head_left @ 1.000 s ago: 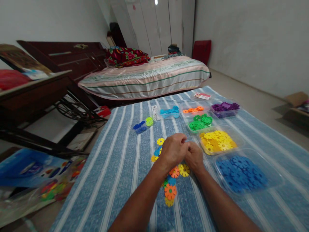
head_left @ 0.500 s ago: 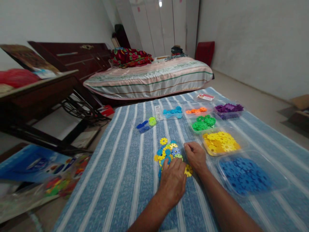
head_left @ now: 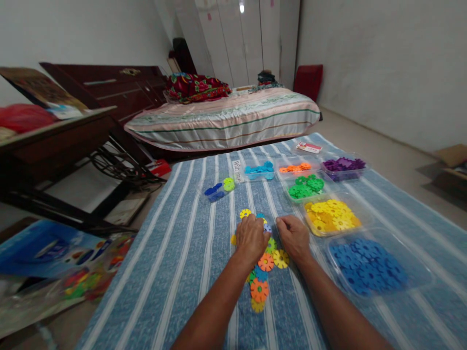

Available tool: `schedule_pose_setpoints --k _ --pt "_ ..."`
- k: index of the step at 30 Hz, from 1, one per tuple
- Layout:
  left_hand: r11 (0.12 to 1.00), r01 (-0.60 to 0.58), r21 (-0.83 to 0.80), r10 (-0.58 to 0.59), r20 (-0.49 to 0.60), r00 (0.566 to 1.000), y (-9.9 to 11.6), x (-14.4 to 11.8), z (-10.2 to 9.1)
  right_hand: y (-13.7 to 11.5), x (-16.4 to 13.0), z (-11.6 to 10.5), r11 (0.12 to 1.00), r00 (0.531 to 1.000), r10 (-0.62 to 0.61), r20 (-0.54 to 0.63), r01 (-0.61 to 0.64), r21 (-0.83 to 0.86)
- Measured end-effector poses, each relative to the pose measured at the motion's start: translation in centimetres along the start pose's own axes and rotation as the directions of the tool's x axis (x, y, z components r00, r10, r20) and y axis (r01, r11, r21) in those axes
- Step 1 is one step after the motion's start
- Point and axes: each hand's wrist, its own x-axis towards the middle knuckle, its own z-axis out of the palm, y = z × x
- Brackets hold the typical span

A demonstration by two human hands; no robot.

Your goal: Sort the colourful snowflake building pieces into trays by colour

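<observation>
Blue-striped tablecloth (head_left: pixel 178 253), a cluster of notched plastic discs (head_left: pixel 266 261) before you.
Its tail reaches toward the near edge; over its far part your left hand (head_left: pixel 253 238) bends its fingers down, and whether they hold a disc can't be told. Your right hand (head_left: pixel 293 238) curls narrow beside the cluster, its contents hidden. Toward the right edge, nearest first, stand your blue-disc tub (head_left: pixel 418 272), yellow-disc tub (head_left: pixel 366 214) and green-disc tub (head_left: pixel 304 199).

Table (head_left: pixel 182 243) under white-striped blue cloth (head_left: pixel 160 291); on it, clear tubs (head_left: pixel 419 270) of discs (head_left: pixel 368 270) (blue, yellow, green, purple, orange, light blue); smaller tub (head_left: pixel 226 195), dark-blue discs (head_left: pixel 212 189); mixed-colour discs (head_left: pixel 259 290) mid-table; red-and-white card (head_left: pixel 309 148), far end.
</observation>
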Motion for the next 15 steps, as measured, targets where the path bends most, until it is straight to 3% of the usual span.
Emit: schedule_pose_setpoints --k 15 --pt "1.0 -0.019 -0.018 0.02 0.032 0.999 -0.11 0.78 0.28 0.04 0.01 0.03 1.0 1.0 -0.001 -0.002 0.001 -0.022"
